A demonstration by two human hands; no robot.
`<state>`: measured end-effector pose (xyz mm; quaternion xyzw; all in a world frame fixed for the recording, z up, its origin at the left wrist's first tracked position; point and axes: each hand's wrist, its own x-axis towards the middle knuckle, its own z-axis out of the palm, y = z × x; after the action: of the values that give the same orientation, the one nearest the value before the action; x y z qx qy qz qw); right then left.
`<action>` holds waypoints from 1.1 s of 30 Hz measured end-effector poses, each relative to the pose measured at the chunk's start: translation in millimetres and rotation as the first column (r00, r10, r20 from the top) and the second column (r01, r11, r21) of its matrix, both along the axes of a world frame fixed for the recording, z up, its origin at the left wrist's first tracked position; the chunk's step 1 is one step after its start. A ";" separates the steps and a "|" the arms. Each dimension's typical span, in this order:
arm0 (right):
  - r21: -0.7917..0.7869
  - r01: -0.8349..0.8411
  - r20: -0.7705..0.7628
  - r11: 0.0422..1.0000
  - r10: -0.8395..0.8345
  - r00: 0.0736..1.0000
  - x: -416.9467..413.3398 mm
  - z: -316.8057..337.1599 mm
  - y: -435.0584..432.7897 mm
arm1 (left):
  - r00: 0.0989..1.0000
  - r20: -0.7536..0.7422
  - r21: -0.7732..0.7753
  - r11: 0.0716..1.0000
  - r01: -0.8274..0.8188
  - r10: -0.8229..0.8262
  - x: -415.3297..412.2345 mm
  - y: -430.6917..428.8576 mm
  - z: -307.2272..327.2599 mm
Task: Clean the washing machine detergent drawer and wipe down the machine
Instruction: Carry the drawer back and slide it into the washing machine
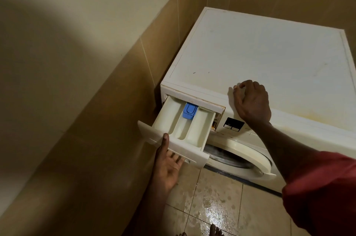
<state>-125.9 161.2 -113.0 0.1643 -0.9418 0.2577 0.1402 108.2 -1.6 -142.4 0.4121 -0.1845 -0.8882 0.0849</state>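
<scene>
Wet glossy beige floor tiles (215, 203), nearest. Left hand (169, 164) grips the front panel of the cream plastic detergent drawer (183, 129), pulled out; blue insert (189, 111) inside. Right hand (250, 101), fingers curled, rests on the white front-loading washing machine (260, 52). Tan tiled wall (115, 91) alongside.

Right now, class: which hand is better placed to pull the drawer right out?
Left. The left hand already grips the drawer front from below; the right hand rests on the machine top.
</scene>
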 end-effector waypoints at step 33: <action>0.003 0.030 0.015 1.000 -0.030 0.999 1.8 1.4 -2.6 | 0.999 0.031 -0.159 0.987 0.018 -0.014 -61.1 3.5 5.2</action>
<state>-124.1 158.6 -111.6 0.1484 -0.9456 0.2553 0.1368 47.0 1.9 -137.2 0.4155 -0.2594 -0.8651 0.1076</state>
